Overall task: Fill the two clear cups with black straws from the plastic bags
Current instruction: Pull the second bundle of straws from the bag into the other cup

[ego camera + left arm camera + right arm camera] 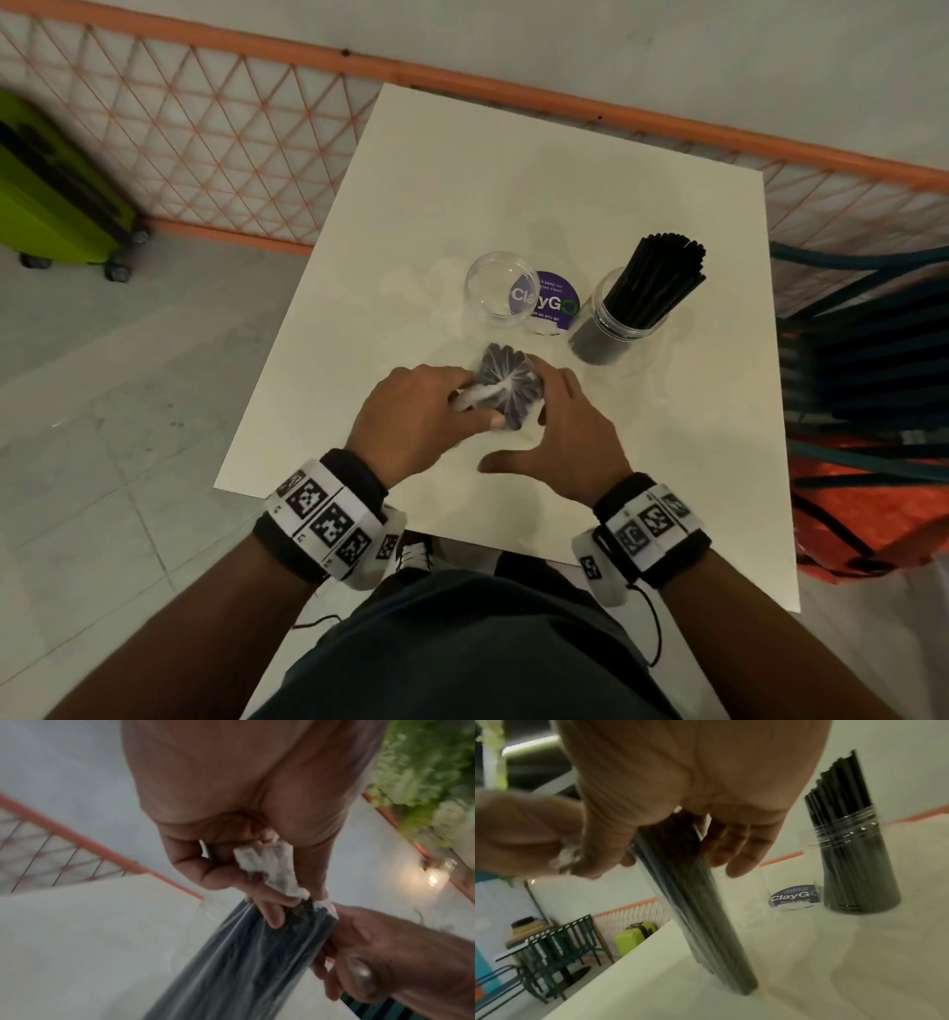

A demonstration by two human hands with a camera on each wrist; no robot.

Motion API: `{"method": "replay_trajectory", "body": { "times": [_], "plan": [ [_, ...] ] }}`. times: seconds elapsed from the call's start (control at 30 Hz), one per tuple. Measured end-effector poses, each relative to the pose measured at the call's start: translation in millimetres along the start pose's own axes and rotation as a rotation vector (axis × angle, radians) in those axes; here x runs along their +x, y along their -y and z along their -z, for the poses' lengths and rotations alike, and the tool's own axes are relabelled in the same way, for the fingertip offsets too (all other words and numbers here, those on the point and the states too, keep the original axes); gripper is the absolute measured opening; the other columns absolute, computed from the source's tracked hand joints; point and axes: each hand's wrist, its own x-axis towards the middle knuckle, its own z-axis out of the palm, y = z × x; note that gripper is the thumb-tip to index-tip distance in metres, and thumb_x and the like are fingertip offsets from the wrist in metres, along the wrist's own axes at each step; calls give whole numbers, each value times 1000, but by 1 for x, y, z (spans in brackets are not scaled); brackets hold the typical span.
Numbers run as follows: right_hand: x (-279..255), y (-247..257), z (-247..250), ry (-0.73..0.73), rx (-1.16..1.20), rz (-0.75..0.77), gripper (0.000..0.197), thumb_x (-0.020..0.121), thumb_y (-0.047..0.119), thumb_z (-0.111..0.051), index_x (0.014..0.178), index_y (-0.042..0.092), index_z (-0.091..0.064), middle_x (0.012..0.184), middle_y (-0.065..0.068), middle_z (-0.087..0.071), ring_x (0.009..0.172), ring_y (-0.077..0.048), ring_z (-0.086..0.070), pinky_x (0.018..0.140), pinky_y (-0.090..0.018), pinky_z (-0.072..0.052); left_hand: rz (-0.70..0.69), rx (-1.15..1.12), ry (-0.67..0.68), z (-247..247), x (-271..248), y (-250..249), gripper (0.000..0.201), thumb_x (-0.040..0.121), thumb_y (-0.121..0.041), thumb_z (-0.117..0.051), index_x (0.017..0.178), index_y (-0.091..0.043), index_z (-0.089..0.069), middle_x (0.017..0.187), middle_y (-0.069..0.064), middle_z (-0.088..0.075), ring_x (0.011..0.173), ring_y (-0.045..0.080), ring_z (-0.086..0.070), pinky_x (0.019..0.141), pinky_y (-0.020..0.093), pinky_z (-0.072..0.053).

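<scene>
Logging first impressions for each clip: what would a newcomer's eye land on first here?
Probably the two hands meeting at the table's near middle: the left hand pinches the twisted top of a plastic bag of black straws, which the right hand steadies upright. Behind stand an empty clear cup and, to its right, a cup full of straws.

Black straws, purple sticker

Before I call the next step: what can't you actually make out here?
- Bag mouth: head view, left hand pinches over its twisted top; open or sealed, unclear.
- Empty cup: right wrist view, faint through blur.
- Bag's lower end: left wrist view, cut off by bottom edge.
- Right hand fingertips: head view, behind the bag.
</scene>
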Motion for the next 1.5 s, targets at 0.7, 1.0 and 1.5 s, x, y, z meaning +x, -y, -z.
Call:
{"method": "replay_trajectory", "body": {
  "times": [0.7,1.0,1.5],
  "plan": [
    [18,-29,11,-293,340,-64,33,90,22,-68,122,25,-60,112,13,-66,94,4,-62,77,-5,-46,-306,-438,-16,69,13,-39,12,86,-21,-75,98,-19,-71,92,-14,-72,88,1,-67,80,16,-49],
    [1,-31,20,-267,517,-37,33,95,23,-48,125,27,-59,114,9,-69,110,-9,-62,91,-28,-49,-326,-412,8,74,18,-44,13,87,-23,-74,99,-19,-72,94,-16,-71,90,1,-65,84,20,-49],
    [10,-6,0,-8,254,37,85,66,57,-80,137,39,-36,128,23,-53,111,-4,-56,89,-22,-47,-346,-349,-9,69,36,-53,17,85,-26,-77,100,-24,-69,99,-10,-73,91,7,-67,78,20,-50]
  ]
}}
